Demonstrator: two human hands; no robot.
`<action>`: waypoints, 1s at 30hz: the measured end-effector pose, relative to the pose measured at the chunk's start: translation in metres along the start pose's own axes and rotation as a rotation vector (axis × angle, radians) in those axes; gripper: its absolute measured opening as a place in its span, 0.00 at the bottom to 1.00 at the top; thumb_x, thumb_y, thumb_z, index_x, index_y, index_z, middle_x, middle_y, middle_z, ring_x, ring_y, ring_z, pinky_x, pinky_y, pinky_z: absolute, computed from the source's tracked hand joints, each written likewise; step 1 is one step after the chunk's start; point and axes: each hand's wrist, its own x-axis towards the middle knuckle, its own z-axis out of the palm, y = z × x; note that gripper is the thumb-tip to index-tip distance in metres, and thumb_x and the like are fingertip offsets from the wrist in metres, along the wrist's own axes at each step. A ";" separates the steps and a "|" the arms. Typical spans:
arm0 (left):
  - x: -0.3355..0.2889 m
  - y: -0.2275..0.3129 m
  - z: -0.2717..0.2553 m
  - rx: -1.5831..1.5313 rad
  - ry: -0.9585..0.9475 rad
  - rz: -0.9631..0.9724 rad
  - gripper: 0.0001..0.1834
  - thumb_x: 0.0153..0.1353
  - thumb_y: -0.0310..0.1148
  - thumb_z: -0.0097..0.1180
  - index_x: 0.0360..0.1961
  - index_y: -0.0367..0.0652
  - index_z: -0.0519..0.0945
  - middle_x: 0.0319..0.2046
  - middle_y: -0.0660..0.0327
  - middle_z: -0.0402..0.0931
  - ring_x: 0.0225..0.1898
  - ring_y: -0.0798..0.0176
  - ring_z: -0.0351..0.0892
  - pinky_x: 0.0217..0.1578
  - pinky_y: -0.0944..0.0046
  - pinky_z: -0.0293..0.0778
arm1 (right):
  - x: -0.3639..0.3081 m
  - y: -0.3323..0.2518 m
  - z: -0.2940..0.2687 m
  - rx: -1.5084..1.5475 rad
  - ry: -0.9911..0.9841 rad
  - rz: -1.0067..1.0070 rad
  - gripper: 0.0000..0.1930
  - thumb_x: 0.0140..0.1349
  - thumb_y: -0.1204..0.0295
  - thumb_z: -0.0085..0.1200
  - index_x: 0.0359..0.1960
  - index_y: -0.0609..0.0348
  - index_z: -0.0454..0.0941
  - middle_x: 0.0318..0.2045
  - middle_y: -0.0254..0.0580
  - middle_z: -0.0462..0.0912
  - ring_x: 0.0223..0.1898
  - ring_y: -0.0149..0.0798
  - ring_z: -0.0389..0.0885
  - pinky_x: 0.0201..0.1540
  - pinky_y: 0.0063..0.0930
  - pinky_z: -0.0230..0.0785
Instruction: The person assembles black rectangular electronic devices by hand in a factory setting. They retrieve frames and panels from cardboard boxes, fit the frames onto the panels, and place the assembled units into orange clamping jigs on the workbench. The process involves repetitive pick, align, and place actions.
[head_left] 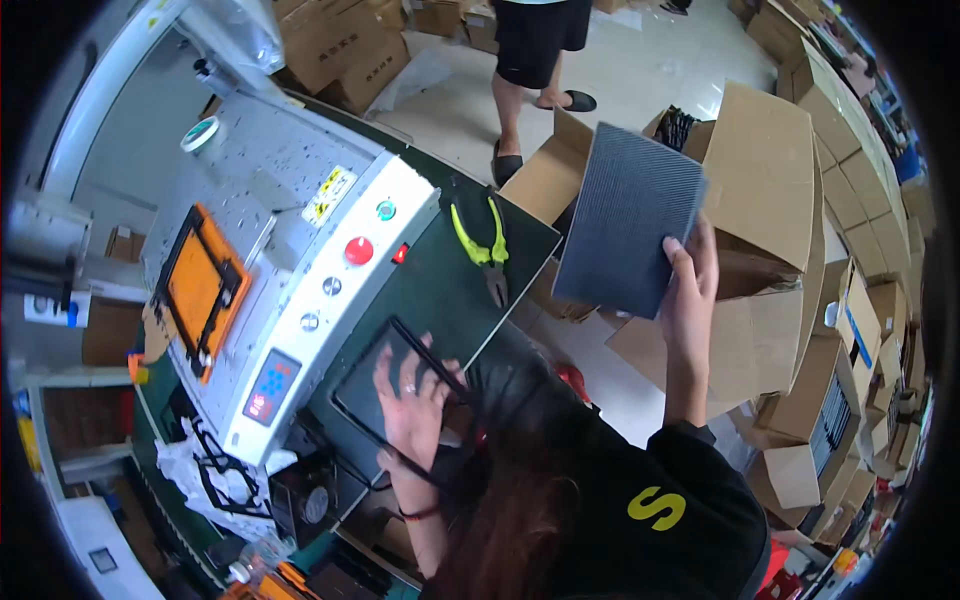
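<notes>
A flat, dark grey panel with fine ribbing [630, 215] is raised at the right, over the table's corner and an open carton. My right hand [688, 275] grips it by its lower right edge, thumb on the face turned up. My left hand [410, 400] is spread over a thin black rectangular frame [347, 410] on the dark green tabletop [440, 260]. Its fingers are apart and reach across the frame's opening; whether they touch it I cannot tell. Pliers with lime-green handles [485, 245] lie beyond that hand, close to the table's edge.
To the left stands a white bench machine [330, 290] with buttons, a display and an orange fixture [200, 285]. Black frame parts [225, 465] lie on white wrapping nearby. Open cartons [760, 180] crowd the right. A person in black shorts [540, 45] stands beyond the table.
</notes>
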 end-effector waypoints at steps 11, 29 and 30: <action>-0.051 0.024 -0.033 -0.510 0.033 -0.059 0.39 0.60 0.58 0.45 0.66 0.49 0.51 0.64 0.32 0.47 0.63 0.28 0.54 0.61 0.40 0.57 | -0.103 0.056 0.034 0.487 -0.384 0.855 0.27 0.64 0.63 0.44 0.62 0.64 0.61 0.51 0.47 0.73 0.49 0.39 0.75 0.53 0.31 0.69; -0.055 -0.014 0.038 0.036 -0.038 0.308 0.59 0.40 0.47 0.71 0.68 0.43 0.47 0.62 0.54 0.55 0.62 0.53 0.61 0.63 0.53 0.60 | -0.155 -0.039 0.071 -0.890 -1.003 -1.002 0.34 0.49 0.63 0.62 0.59 0.60 0.66 0.39 0.50 0.75 0.40 0.52 0.78 0.38 0.38 0.75; -0.050 -0.010 0.047 -0.001 -0.050 0.292 0.49 0.45 0.53 0.64 0.64 0.43 0.56 0.58 0.55 0.62 0.58 0.51 0.66 0.61 0.52 0.64 | -0.147 -0.047 0.074 -0.839 -1.046 -1.022 0.35 0.50 0.61 0.61 0.59 0.59 0.65 0.37 0.48 0.73 0.39 0.50 0.78 0.38 0.37 0.75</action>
